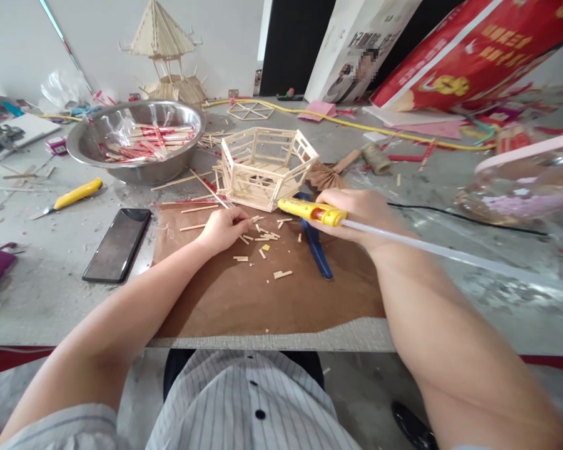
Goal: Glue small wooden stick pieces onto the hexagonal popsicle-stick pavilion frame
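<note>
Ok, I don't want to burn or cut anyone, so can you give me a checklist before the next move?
1. Yellow glue gun held: ok, in the right hand.
2. Glue loaded: ok, a clear glue stick extends from its rear.
3. Gun hot: cannot tell.
4. Left hand gripping a stick: cannot tell; its fingertips are pinched together.
5. Brown mat free of scraps: not ok, short stick pieces are scattered there.
6. Yellow knife away from hands: ok, beyond the phone.
</note>
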Tool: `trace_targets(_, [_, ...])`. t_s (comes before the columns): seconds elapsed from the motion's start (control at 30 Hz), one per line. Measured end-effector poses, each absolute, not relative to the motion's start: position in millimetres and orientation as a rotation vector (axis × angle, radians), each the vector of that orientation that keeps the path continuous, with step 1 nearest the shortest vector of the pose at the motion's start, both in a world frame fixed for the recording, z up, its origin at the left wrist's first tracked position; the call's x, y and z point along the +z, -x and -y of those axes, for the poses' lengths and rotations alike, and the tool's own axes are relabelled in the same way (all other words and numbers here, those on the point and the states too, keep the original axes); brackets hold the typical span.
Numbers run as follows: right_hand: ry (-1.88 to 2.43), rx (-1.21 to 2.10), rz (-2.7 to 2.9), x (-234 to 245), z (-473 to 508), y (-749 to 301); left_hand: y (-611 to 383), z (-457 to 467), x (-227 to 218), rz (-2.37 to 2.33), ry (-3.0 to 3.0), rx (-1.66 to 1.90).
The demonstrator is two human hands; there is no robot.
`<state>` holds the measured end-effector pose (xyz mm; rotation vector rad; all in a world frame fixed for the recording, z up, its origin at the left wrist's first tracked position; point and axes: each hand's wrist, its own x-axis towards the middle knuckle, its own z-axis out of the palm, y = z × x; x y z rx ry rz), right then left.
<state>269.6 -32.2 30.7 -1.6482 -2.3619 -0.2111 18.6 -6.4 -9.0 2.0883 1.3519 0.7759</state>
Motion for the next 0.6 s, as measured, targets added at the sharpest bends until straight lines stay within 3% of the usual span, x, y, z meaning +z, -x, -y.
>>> trace_targets(0.6, [1.62, -0.088, 2.356, 28.6, 29.8, -270.2, -18.5, 5.9, -9.1, -1.357, -2.106, 0.76])
